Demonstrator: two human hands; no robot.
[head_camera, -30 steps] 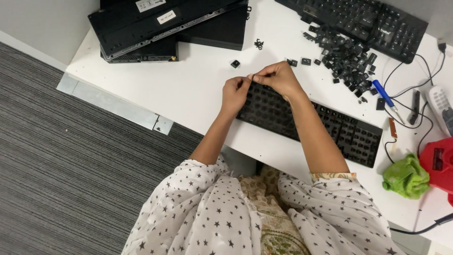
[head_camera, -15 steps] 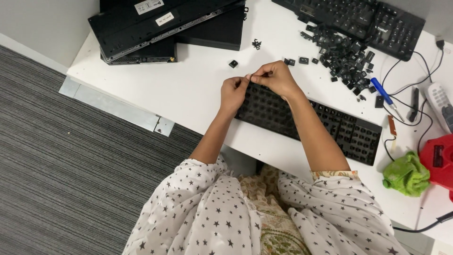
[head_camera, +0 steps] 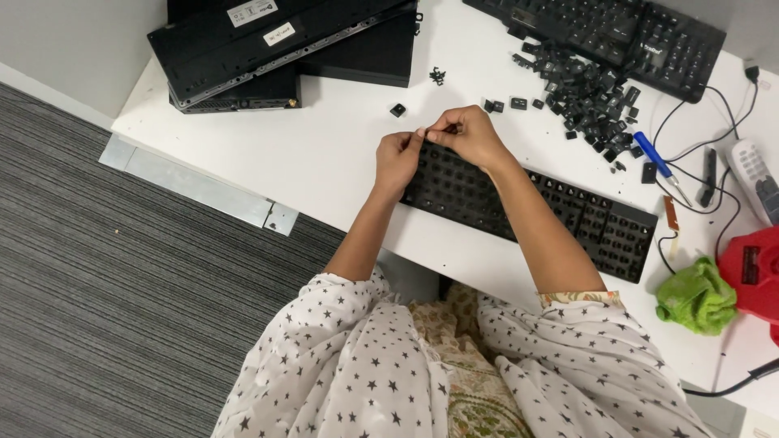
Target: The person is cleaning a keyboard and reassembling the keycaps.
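A white table carries everything here, and the stripped black keyboard lying across its near edge serves as the landmark. Beyond that keyboard's left end, at the table's far corner, sits a stack of flat black device cases. Beyond its right half lies a second black keyboard with its keys on, and between the two keyboards spreads a heap of loose black keycaps, with a few stray caps scattered farther left. Off the stripped keyboard's right end are a red object and a crumpled green cloth, and just beyond that end lie a blue-handled screwdriver and some dark cables. Both hands meet over the stripped keyboard's far left corner: the left hand is curled with thumb and fingers pinched together, and the right hand is likewise closed to a pinch, the two fingertips touching around something too small to make out, perhaps a cap or clip. Judging by the bare sockets across most of the keyboard and the size of the heap, the cap removal looks nearly done, with the work now at the last corner.
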